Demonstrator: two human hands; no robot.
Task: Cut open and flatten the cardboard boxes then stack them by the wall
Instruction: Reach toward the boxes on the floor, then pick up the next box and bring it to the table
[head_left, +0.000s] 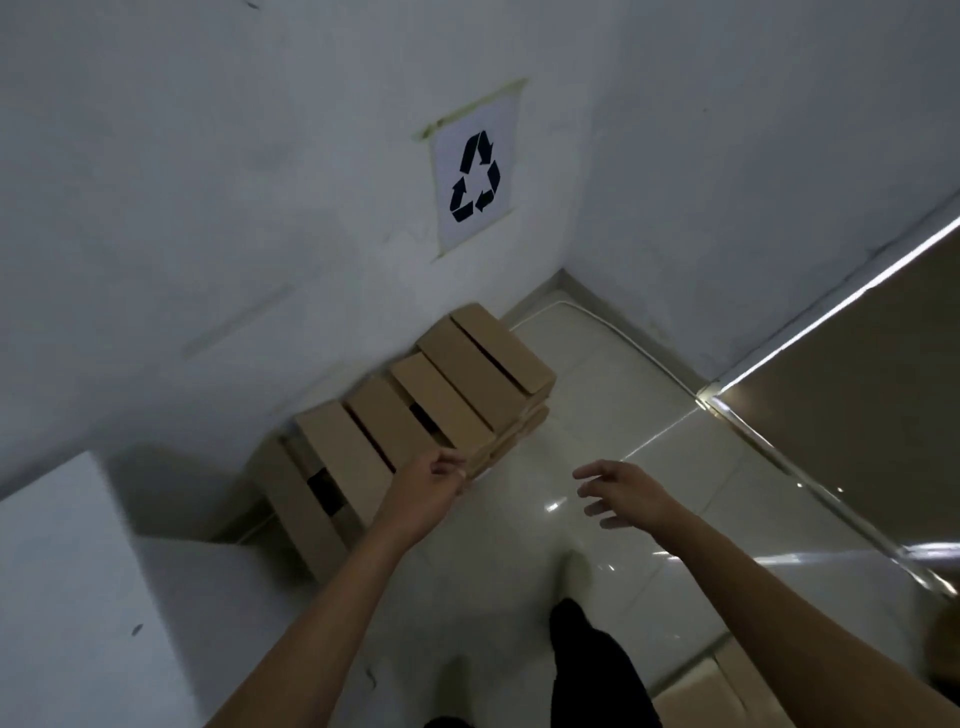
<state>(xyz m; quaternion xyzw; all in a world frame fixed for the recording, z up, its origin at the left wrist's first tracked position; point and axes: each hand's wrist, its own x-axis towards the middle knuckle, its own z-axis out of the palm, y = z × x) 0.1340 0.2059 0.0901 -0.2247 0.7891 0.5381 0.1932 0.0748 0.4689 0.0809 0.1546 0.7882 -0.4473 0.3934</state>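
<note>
Fingers, left: fingers (453, 464) of the left hand (428, 496) curl round the near edge of the cardboard stack (447, 395)
Fingers, right: right hand (631, 493) spread loose; holds nothing; over the floor (613, 384), near the stack
Cardboard stack: flattened brown sheets, fanned; on the floor along the foot of the wall (208, 208), near the room's corner
Wall: recycling sign (475, 174) taped above the stack

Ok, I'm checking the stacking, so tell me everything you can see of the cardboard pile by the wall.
The cardboard pile is brown, several flattened layers, its top sheet's flaps parted by dark gaps. It lies on the glossy floor against the white wall, below the recycling sign. The left hand holds its near edge.
</note>
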